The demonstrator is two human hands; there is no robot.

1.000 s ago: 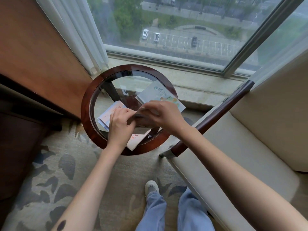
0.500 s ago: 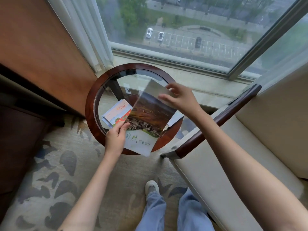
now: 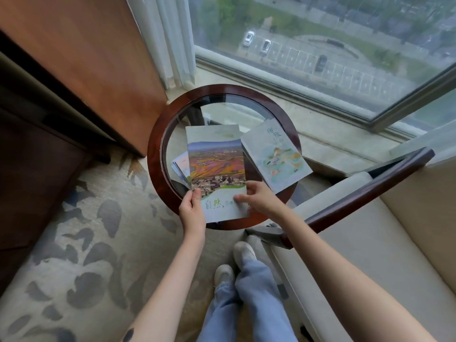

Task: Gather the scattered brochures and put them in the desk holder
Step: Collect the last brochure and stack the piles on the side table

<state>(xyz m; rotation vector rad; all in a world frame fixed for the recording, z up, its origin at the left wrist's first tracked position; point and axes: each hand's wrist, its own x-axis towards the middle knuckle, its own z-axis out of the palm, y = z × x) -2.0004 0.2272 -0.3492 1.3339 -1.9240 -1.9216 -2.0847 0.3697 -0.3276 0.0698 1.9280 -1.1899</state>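
A: Entry, head view. Your left hand [image 3: 192, 211] pinches the lower left corner of the landscape brochure [image 3: 216, 169], thumb on the printed face, fingers behind it.

B: And your right hand [image 3: 257, 201]?

A: It sits at the lower right edge of the same brochure, fingers curled over the white band with the green characters. The hand is blurred; I cannot tell whether it is clamped on the paper or only resting against it.

B: Position of that brochure?

A: Held face up over the near half of the round glass table [image 3: 158, 166], long side running away from you. Its bottom edge overhangs the dark wooden rim on your side.

B: Other brochures?

A: Two lots. A pale green brochure [image 3: 274, 156] with a cartoon map and green lettering lies flat on the right of the glass, tilted, one corner past the rim toward the armchair [image 3: 370, 243]. It lies just beside the landscape brochure's right edge. A small fanned stack [image 3: 181, 164] shows at the left, mostly hidden under the held one; the count is unreadable.

B: Desk holder?

A: I cannot pick one out in this view.

B: Surroundings?

A: The table stands between a wooden cabinet [image 3: 81, 60] on your left and the armchair on your right, below a window [image 3: 320, 45] with a sheer curtain [image 3: 170, 38]. Patterned carpet [image 3: 81, 267] underfoot; your jeans [image 3: 246, 304] and light shoes show at the bottom.
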